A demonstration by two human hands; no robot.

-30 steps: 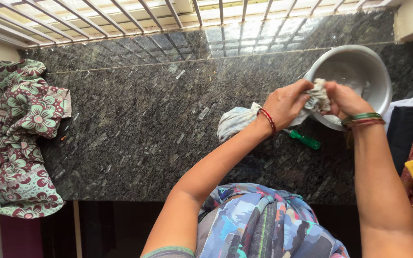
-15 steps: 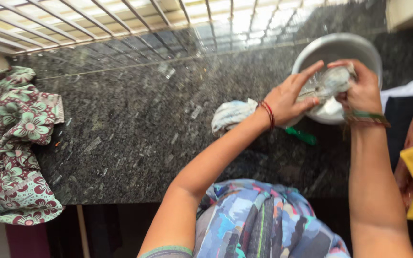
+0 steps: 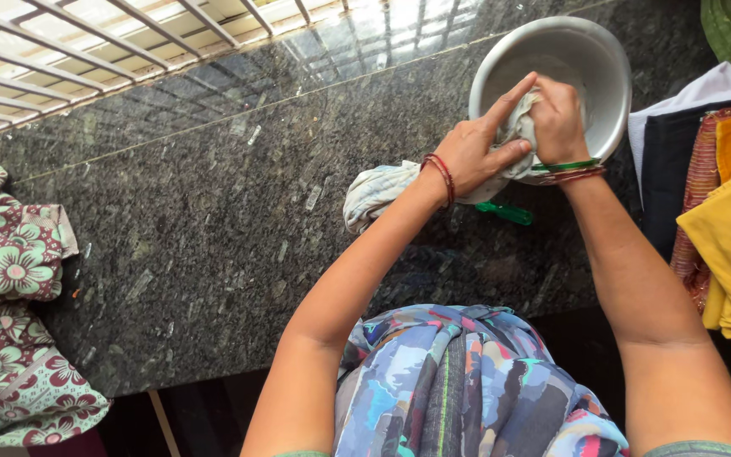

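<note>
A: Largest item?
B: Dark granite counter [image 3: 213, 211]; floral cloth [image 3: 10, 279] at its left end.
A: Next?
B: Steel bowl [image 3: 590, 51], far right.
A: The rag?
B: Pale wet cloth [image 3: 522, 127], over the bowl's rim, tail trailing onto the counter.
A: Hands?
B: Left hand [image 3: 480, 152] now clamps it again, forefinger extended; right hand [image 3: 556, 118] is closed round the bunched end, lower than a moment ago.

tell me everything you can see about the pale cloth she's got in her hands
The pale cloth is a whitish, faintly patterned rag that looks soft, crumpled and possibly damp. One bunched end is gripped between the left hand and the right hand over the rim of the metal bowl. Its other end trails loose onto the dark granite counter, beside a green-handled tool.
</note>
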